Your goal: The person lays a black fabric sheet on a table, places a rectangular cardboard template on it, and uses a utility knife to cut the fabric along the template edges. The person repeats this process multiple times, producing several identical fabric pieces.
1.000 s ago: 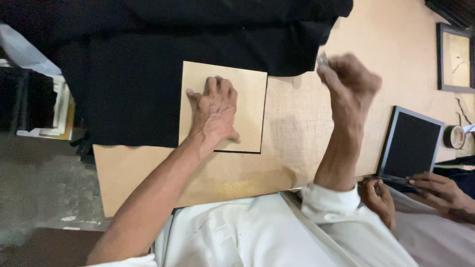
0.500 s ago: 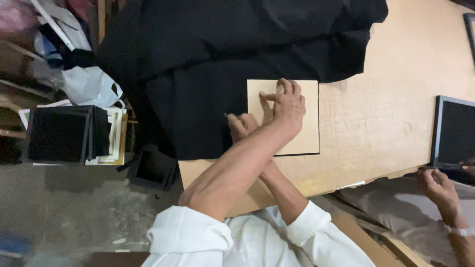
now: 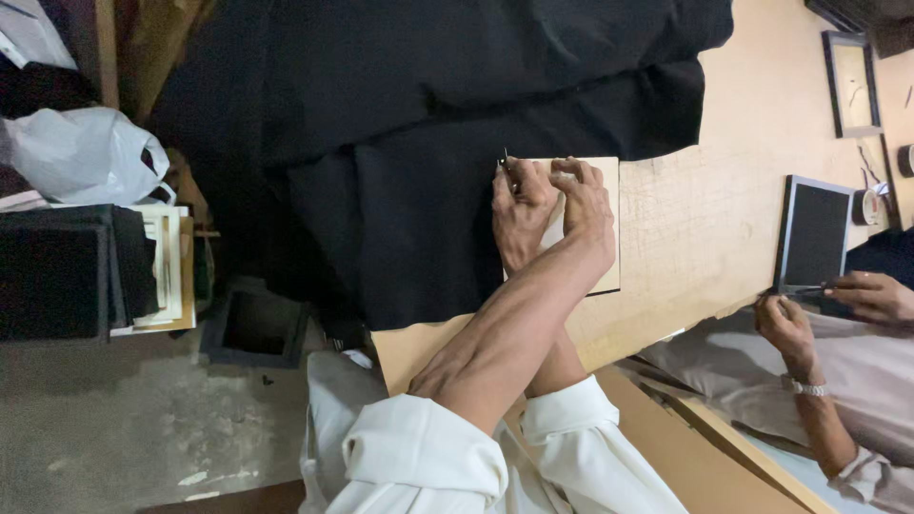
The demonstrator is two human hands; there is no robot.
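Note:
A square tan board (image 3: 606, 249) lies on black cloth (image 3: 409, 143) at the edge of a plywood table (image 3: 705, 219). My forearms are crossed over it. My left hand (image 3: 583, 205) presses down on the board with bent fingers, near its far edge. My right hand (image 3: 519, 217) reaches under the left arm to the board's left edge. It pinches a thin metal-tipped cutting tool (image 3: 506, 162), whose point sits at the board's far left corner against the cloth.
A co-worker's hands (image 3: 862, 295) hold a black framed panel (image 3: 814, 233) at the right. A dark picture frame (image 3: 850, 81) and a tape roll (image 3: 868, 205) lie beyond. On the floor to the left are a white plastic bag (image 3: 81, 152), stacked frames (image 3: 143, 271) and a black box (image 3: 252, 328).
My right hand came down from above the table and crossed under my left arm to the board's left edge with the tool. The view shifted, so the board now appears further right.

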